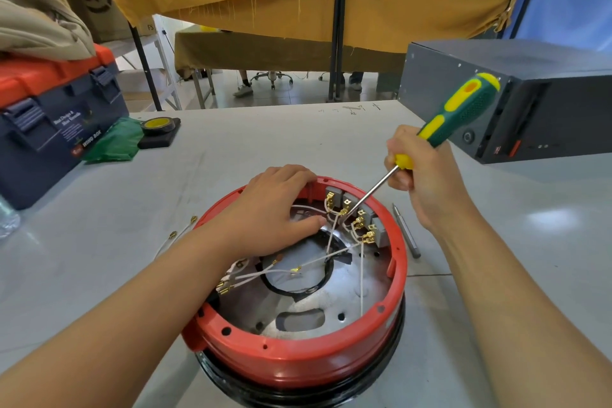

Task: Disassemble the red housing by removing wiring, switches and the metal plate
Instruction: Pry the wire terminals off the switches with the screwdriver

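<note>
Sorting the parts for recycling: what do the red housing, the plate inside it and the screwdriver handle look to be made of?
Red housing: probably moulded plastic; even colour, soft sheen, moulded holes along the rim.
Plate: bare metal, likely steel or aluminium; dull silver with smudges and punched holes.
Screwdriver handle: green and yellow plastic, perhaps with rubbery grip; its dotted texture suggests so. The right hand holds it.

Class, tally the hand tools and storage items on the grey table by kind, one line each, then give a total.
Screwdrivers: 1, the green and yellow screwdriver gripped by the right hand
Loose metal bits: 1, the grey bit right of the red housing
Toolboxes: 1, the blue toolbox
Total: 3
</note>
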